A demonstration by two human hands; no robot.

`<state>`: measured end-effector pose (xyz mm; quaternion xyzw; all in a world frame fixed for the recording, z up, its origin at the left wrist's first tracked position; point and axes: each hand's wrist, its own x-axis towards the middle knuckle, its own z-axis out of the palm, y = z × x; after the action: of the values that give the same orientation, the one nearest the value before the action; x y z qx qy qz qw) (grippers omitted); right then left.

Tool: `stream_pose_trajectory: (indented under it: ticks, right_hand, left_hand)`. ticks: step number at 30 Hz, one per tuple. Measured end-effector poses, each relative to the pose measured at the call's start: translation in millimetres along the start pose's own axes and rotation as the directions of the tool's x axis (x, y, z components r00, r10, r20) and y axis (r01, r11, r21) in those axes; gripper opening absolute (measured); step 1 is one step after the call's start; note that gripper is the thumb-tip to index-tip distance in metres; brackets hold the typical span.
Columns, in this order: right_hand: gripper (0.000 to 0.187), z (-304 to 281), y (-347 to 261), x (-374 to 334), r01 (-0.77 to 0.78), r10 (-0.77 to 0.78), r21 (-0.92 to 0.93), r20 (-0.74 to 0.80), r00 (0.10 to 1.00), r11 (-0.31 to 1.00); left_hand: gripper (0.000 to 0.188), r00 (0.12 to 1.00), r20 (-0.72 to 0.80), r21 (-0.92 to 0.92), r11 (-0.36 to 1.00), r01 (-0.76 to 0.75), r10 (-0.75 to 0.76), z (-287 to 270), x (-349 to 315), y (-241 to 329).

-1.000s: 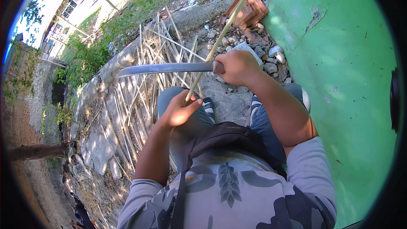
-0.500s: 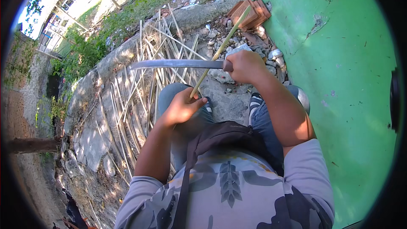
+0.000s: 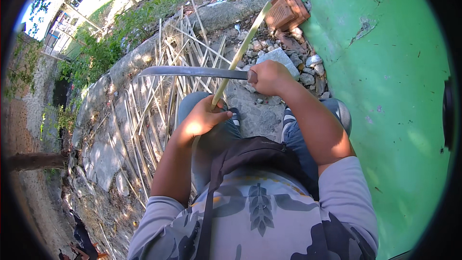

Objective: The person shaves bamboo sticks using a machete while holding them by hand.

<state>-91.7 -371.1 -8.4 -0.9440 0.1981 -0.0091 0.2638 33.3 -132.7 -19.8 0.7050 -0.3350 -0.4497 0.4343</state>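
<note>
Right hand [image 3: 273,78]: fingers closed fully round the handle of a machete [image 3: 190,71]; the blade points left, roughly level, over the middle of the ground [image 3: 262,123]. Left hand [image 3: 203,115]: partly curled, fingers and thumb closed on the lower part of a bamboo-like strip [image 3: 244,48], in front of the left knee. The strip slants up and right, its upper end beside the stacked clay tiles [image 3: 287,14] in view. The blade crosses in front of the strip near the right hand; whether its edge touches cannot be told.

Container: one black waist bag [image 3: 255,151], worn across the lap on a dark strap; its contents are hidden.

Pale strips [image 3: 139,130] lie loose and crossed on the left part of the ground, reaching its far stone curb [image 3: 211,19]. The tiles lie at the far right corner, against the green wall [image 3: 385,115]. A grey block [image 3: 280,60] and stone rubble [image 3: 308,78] lie along the right edge, beyond the right hand. Green plants [image 3: 98,58] grow past the left edge.
</note>
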Motion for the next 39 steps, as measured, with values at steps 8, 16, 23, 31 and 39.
stream_pose_trajectory:
  ticks: [8, 16, 23, 31, 39]
  right_hand:
    - [0.011, 3, -1, 6, 0.075, -0.079, -0.11, -0.028, 0.997, 0.991]
    - [0.012, 10, -12, 0, 0.141, -0.147, -0.083, -0.068, 0.987, 0.986]
    - [0.013, 11, 4, 9, 0.061, -0.064, -0.044, -0.063, 0.996, 0.997]
    - [0.013, 14, -4, 7, 0.114, -0.122, -0.152, -0.049, 0.991, 0.982]
    - [0.013, 20, -15, 6, 0.107, -0.118, -0.122, -0.084, 0.989, 0.987]
  left_hand:
    - [0.04, 0.998, -0.054, 0.095, 0.995, -0.013, 0.019, 1, 3, -3]
    - [0.037, 0.99, -0.144, 0.128, 0.992, 0.012, 0.007, 2, 1, -9]
    - [0.036, 0.993, -0.114, 0.127, 0.99, 0.058, -0.043, 3, 4, -2]
    - [0.035, 0.991, -0.126, 0.123, 0.99, 0.062, -0.047, 6, 0, 1]
    - [0.036, 0.986, -0.138, 0.022, 0.995, 0.096, -0.092, 4, -2, -2]
